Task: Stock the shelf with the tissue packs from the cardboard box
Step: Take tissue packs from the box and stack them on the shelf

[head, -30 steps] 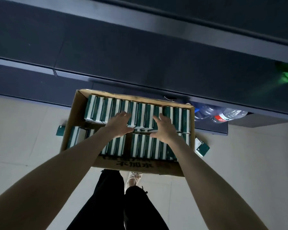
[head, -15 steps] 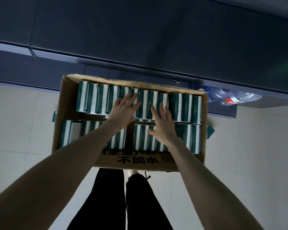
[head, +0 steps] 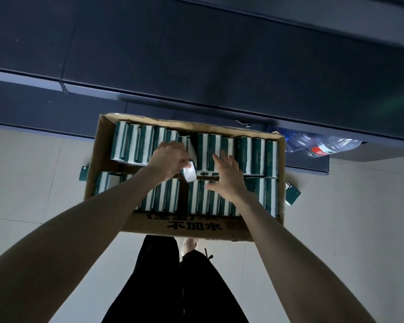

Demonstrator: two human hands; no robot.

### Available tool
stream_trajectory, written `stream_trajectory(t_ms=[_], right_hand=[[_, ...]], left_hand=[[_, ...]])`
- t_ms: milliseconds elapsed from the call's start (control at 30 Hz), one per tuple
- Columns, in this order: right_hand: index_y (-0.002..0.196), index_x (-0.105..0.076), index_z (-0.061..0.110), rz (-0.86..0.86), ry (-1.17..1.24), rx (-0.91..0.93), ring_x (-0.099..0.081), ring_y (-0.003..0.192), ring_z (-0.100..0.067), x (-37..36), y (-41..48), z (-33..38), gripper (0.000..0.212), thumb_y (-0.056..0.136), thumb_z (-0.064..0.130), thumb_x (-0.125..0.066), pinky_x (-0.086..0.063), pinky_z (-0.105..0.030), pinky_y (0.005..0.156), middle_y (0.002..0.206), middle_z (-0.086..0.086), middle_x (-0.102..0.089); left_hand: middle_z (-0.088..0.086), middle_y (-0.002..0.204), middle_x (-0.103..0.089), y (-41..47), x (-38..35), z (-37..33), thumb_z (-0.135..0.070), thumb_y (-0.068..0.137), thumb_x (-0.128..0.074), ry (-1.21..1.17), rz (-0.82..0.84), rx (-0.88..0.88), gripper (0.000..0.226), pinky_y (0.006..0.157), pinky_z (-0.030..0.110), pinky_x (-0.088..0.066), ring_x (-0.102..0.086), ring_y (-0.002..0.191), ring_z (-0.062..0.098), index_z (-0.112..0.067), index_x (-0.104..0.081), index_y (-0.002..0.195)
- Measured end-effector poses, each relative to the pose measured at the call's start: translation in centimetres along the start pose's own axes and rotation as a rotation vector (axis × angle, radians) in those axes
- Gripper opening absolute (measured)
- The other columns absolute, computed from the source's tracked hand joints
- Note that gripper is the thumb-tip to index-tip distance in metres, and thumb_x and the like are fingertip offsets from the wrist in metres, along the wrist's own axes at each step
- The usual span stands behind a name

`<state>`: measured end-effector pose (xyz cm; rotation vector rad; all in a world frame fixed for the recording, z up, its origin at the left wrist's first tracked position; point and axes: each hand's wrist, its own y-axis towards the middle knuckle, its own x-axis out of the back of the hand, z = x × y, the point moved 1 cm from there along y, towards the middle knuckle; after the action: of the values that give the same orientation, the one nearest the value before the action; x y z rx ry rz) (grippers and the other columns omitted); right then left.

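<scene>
An open cardboard box (head: 187, 226) sits on the floor in front of the dark shelf unit (head: 219, 66). Two rows of green-and-white tissue packs (head: 257, 157) stand upright inside it. My left hand (head: 169, 159) is closed on one tissue pack (head: 189, 171) from the far row, and the pack is tilted up out of the row, leaving a gap. My right hand (head: 228, 178) hovers just to the right of it with fingers spread, over the packs near the middle of the box, holding nothing.
Clear plastic water bottles (head: 322, 146) lie on the lowest shelf at the right. Loose tissue packs lie on the pale tiled floor beside the box, one at the left (head: 84, 172) and one at the right (head: 292, 194). My dark-trousered legs (head: 173, 283) stand right behind the box.
Both hands lay flat and open on the far row before. Now my left hand has closed on one pack and pulled it up out of the row; my right hand drew back slightly.
</scene>
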<state>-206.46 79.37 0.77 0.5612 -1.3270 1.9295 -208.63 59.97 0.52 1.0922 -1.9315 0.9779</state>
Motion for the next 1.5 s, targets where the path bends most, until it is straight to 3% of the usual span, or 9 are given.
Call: stream_trajectory(t_ms=[167,267,367,533,633,900,1133,1333,1500], right_hand=[[0.146,-0.032,0.015,0.008,0.259,0.089,-0.038,0.135,-0.023,3.0,-2.3,2.9,0.095,0.069,0.041,-0.082,-0.034,-0.037,0.110,0.149,-0.005,-0.039],[0.127,-0.051,0.009,-0.105,0.288,0.156,-0.058,0.106,-0.020,6.2,-3.9,5.0,0.070,0.070,0.035,-0.082,-0.043,-0.028,0.085,0.120,-0.003,-0.060],[0.102,-0.060,0.012,-0.197,0.290,0.235,-0.062,0.081,-0.019,10.5,-5.5,6.6,0.033,0.076,0.024,-0.077,-0.046,-0.030,0.070,0.093,-0.002,-0.066],[0.103,-0.063,0.006,-0.233,0.450,0.330,-0.066,0.087,-0.020,19.1,-9.6,9.5,0.023,0.082,0.011,-0.072,-0.050,-0.032,0.081,0.099,-0.010,-0.070],[0.102,-0.061,0.007,-0.193,0.497,0.380,-0.063,0.086,-0.016,24.0,-12.3,11.2,0.019,0.085,0.007,-0.068,-0.047,-0.023,0.078,0.101,-0.010,-0.069],[0.118,-0.056,0.021,-0.405,0.170,0.491,-0.063,0.096,-0.014,33.2,-13.1,16.6,0.061,0.065,0.021,-0.085,-0.052,-0.035,0.089,0.109,0.003,-0.063],[0.117,-0.062,0.021,-0.635,-0.357,0.389,-0.048,0.109,-0.022,39.5,-9.2,20.6,0.054,0.070,0.039,-0.081,-0.035,-0.037,0.094,0.111,0.001,-0.059],[0.117,-0.063,0.019,-0.696,-0.218,0.259,-0.052,0.114,-0.026,43.3,-3.9,21.0,0.053,0.071,0.035,-0.081,-0.040,-0.040,0.099,0.117,-0.003,-0.064],[0.133,-0.054,0.021,-0.745,-0.231,0.128,-0.030,0.131,-0.028,44.7,-0.3,20.3,0.066,0.074,0.038,-0.078,-0.025,-0.042,0.110,0.138,-0.009,-0.040]], left_hand=[[-0.004,0.098,-0.061,-1.2,4.9,-3.1,-0.037,0.087,-0.064,-0.192,-0.008,0.131,0.026,0.088,0.035,-0.041,-0.054,0.092,0.014,-0.014,-0.073,0.095],[0.004,0.093,-0.069,-2.0,8.4,-5.1,-0.037,0.084,-0.069,-0.268,-0.059,0.151,0.028,0.079,0.032,-0.045,-0.060,0.089,0.019,-0.010,-0.072,0.086],[0.009,0.094,-0.068,-3.1,12.7,-6.9,-0.038,0.080,-0.073,-0.330,-0.087,0.116,0.031,0.072,0.025,-0.039,-0.059,0.086,0.017,-0.008,-0.069,0.087],[-0.005,0.119,-0.054,-5.5,20.5,-8.2,-0.030,0.067,-0.085,-0.313,-0.098,0.117,0.072,0.093,0.028,-0.040,-0.053,0.108,0.014,-0.016,-0.053,0.130],[0.002,0.105,-0.064,-5.9,24.9,-9.2,-0.014,0.070,-0.083,-0.332,-0.173,0.058,0.049,0.086,0.027,-0.045,-0.060,0.100,0.021,-0.012,-0.060,0.113],[0.001,0.084,-0.064,-3.4,35.2,-13.1,-0.023,0.073,-0.081,-0.114,-0.298,-0.040,0.022,0.070,0.028,-0.041,-0.057,0.082,0.019,-0.016,-0.064,0.086],[-0.002,0.073,-0.059,2.5,40.1,-12.8,-0.027,0.074,-0.080,-0.007,-0.315,-0.091,0.026,0.065,0.029,-0.040,-0.054,0.073,0.018,-0.012,-0.063,0.087],[0.008,0.144,-0.043,8.6,43.7,-10.0,-0.033,0.073,-0.079,0.154,-0.399,-0.109,0.081,0.111,0.045,-0.030,-0.036,0.133,0.028,-0.015,-0.040,0.142],[0.006,0.157,-0.015,12.6,45.8,-7.5,-0.037,0.074,-0.077,0.449,-0.356,-0.074,0.101,0.116,0.044,-0.011,-0.013,0.144,0.025,-0.014,-0.017,0.151]])
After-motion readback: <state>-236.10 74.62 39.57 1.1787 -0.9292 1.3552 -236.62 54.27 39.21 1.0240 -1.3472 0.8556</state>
